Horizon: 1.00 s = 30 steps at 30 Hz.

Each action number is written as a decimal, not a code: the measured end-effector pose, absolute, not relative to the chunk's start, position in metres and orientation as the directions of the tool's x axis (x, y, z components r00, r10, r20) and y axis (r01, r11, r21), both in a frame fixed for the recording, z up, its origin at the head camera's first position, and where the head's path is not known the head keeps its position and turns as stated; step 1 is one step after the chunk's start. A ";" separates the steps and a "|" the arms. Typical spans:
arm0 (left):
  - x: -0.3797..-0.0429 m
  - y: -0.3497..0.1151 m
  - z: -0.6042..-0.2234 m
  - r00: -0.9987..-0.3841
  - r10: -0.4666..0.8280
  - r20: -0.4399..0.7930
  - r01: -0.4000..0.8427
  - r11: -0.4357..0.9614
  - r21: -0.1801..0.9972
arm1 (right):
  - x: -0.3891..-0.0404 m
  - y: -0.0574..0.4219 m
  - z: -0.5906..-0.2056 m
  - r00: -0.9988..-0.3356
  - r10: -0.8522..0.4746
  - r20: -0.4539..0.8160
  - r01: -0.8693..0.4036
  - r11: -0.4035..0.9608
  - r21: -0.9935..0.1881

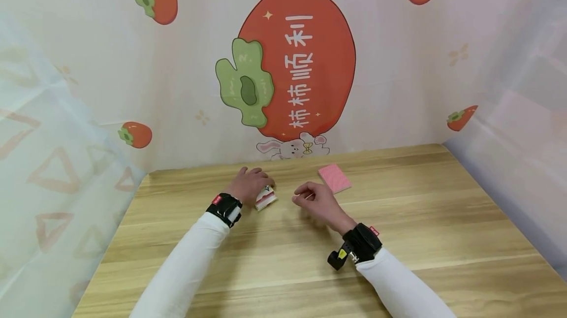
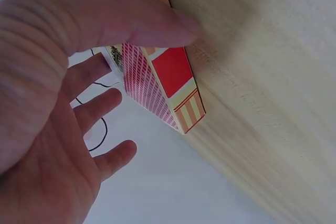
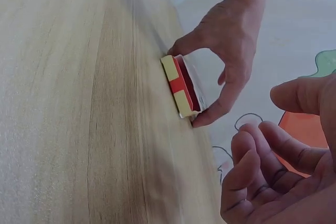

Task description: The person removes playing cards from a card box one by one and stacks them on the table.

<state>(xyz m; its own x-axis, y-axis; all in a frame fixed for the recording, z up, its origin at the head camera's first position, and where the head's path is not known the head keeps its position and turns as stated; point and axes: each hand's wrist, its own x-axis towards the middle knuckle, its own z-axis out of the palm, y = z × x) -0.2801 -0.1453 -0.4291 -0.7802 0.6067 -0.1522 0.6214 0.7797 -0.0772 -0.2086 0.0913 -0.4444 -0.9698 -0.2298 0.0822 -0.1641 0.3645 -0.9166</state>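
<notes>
My left hand (image 1: 249, 185) holds a small playing-card box (image 1: 266, 201) on the table, left of centre. In the right wrist view the thumb and a finger pinch the box (image 3: 177, 85) by its two edges, and its end gapes with a red inside. The left wrist view shows the thumb across the red-and-cream narrow side of the box (image 2: 174, 74), beside a red-patterned face. My right hand (image 1: 322, 206) hovers to the right of the box, fingers loosely bent and nothing in them. Just behind it lies a deck of cards (image 1: 335, 177), pink patterned back up.
The wooden table (image 1: 283, 269) ends at a white cloth backdrop (image 1: 195, 62) printed with persimmons. Cloth sides rise left and right of it. A black band (image 1: 362, 243) with a dangling strap end is on my right wrist, another band (image 1: 225, 208) on my left.
</notes>
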 end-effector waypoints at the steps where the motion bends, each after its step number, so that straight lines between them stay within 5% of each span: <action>1: -0.281 -0.145 -0.430 -0.781 0.604 -0.159 0.620 0.781 -0.075 | -0.208 0.091 -0.445 -0.969 -0.233 0.078 -0.160 0.358 -0.920; 14: -0.283 -0.148 -0.436 -0.798 0.558 -0.227 0.579 0.815 -0.036 | -0.204 0.091 -0.450 -0.972 -0.233 0.031 -0.115 0.355 -0.928; 30: -0.254 -0.132 -0.419 -0.864 0.492 -0.104 0.476 0.867 0.143 | -0.212 0.087 -0.441 -0.939 -0.318 0.127 -0.240 0.347 -0.907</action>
